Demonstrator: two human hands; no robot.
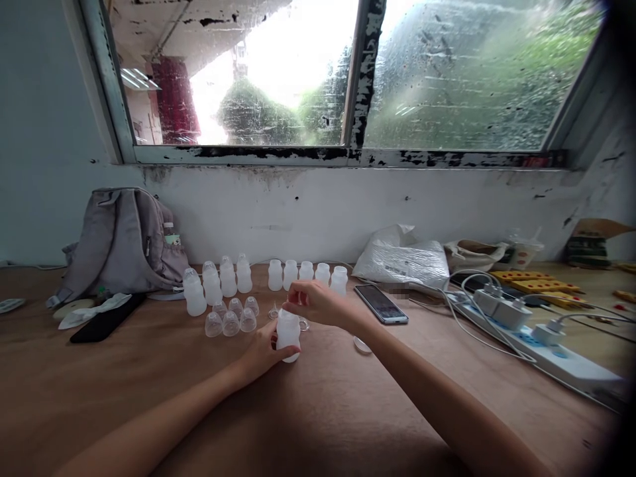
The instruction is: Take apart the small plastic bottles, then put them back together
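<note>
A frosted white baby bottle (289, 338) stands upright on the table before me. My left hand (265, 348) is wrapped round its body. At the bottle's top, the fingers of my right hand (315, 303) are pinched together; whatever they hold is hidden. Behind my hands runs a row of uncapped bottles (291, 273). To their left stand several bottles with clear domed caps (227, 276). Loose clear caps (231, 322) sit in two rows in front of those. Small clear rings (304, 324) lie beside the bottle, partly covered by my hands.
A grey backpack (122, 242) leans on the wall at left, with a black flat case (106, 321) before it. At right are a phone (381, 304), a plastic bag (405, 258), a power strip (541, 348) with cables, and yellow trays (541, 281). A white disc (362, 345) lies near my right forearm.
</note>
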